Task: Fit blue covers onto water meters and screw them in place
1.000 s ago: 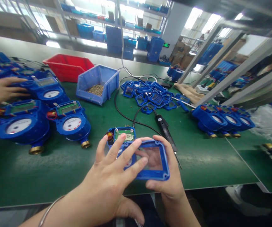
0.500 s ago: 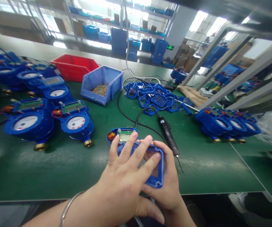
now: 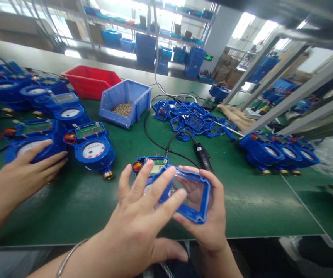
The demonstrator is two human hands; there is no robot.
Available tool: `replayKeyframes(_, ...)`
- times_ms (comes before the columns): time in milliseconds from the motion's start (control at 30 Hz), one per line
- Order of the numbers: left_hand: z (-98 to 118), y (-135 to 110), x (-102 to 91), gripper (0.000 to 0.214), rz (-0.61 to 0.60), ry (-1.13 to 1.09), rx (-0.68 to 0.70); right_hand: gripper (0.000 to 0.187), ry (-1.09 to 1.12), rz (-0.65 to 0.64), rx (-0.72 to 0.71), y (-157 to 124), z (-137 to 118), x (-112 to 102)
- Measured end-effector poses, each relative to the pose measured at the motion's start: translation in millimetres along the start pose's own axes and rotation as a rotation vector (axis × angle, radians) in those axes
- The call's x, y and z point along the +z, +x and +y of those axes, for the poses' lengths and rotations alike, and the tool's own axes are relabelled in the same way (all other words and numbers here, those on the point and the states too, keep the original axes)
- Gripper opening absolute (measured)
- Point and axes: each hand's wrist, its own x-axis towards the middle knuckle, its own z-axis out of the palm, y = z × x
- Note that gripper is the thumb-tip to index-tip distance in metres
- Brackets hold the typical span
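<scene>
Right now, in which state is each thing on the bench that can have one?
window cover, held tilted in right hand, left hand spread on it
open water meter, uncovered, circuit board exposed
electric screwdriver, lying on mat, corded
blue bin, partly filled with small parts
red bin, no contents visible
dial water meter, under co-worker's hand

The blue cover is tilted up off the small meter, its clear window showing again; half a second ago it lay lower under the left hand. The right hand holds it higher. A co-worker's hand now rests on the big meter at the desk's left.
</scene>
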Motion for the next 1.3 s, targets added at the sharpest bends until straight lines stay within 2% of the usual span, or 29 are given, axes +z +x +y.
replayKeyframes(100,1,0,2.1,0.063,-0.066,-0.045,0.091,0.070,-0.053,-0.018,-0.001,-3,-1,2)
replayKeyframes(200,-4,-1,1.2,0.060,-0.053,-0.007,0.030,0.071,-0.022,0.009,0.013,-6,-7,2)
replayKeyframes(300,-9,-4,-6.6,0.035,0.024,-0.017,-0.033,0.072,0.106,0.032,0.057,-7,-16,1)
replayKeyframes(367,-11,-7,-14.0,0.017,0.064,-0.092,0.011,0.072,0.207,0.008,0.098,-7,-21,0)
replayKeyframes(433,-9,-11,-20.8,0.017,0.057,-0.210,0.082,0.071,0.311,-0.051,0.176,-9,-23,-1)
replayKeyframes(500,-5,-16,-25.7,0.015,0.036,-0.327,0.081,0.072,0.326,-0.114,0.243,-12,-23,-2)
replayKeyframes(567,-3,-20,-29.0,0.015,0.043,-0.425,-0.029,0.082,0.146,-0.108,0.227,-16,-21,-4)
replayKeyframes(667,-7,-22,-33.1,0.017,0.036,-0.600,-0.286,0.099,-0.331,-0.058,-0.026,-19,-19,-7)
replayKeyframes(700,-9,-22,-34.6,0.017,0.007,-0.668,-0.382,0.098,-0.481,-0.098,-0.138,-18,-19,-9)
replayKeyframes(767,-12,-19,-37.4,0.018,-0.091,-0.847,-0.576,0.083,-0.707,-0.260,-0.333,-14,-21,-10)
replayKeyframes(833,-14,-15,-39.0,0.022,-0.183,-1.089,-0.765,0.071,-0.834,-0.404,-0.434,-9,-23,-11)
replayKeyframes(900,-15,-12,-38.3,0.028,-0.229,-1.317,-0.906,0.068,-0.884,-0.477,-0.447,-4,-25,-12)
replayKeyframes(1000,-20,-12,-30.3,0.037,-0.256,-1.481,-0.995,0.065,-0.914,-0.517,-0.437,3,-23,-13)
replayKeyframes(1067,-28,-14,-19.5,0.043,-0.171,-1.442,-1.026,0.059,-0.922,-0.496,-0.441,10,-18,-16)
replayKeyframes(1200,-53,-13,10.6,0.045,0.306,-0.990,-1.032,0.052,-0.923,-0.366,-0.408,37,-1,-21)
replayKeyframes(1233,-59,-11,18.6,0.045,0.357,-0.893,-1.032,0.052,-0.913,-0.355,-0.377,44,3,-22)
replayKeyframes(1300,-69,-5,33.8,0.048,0.355,-0.858,-1.052,0.050,-0.869,-0.367,-0.321,59,11,-19)
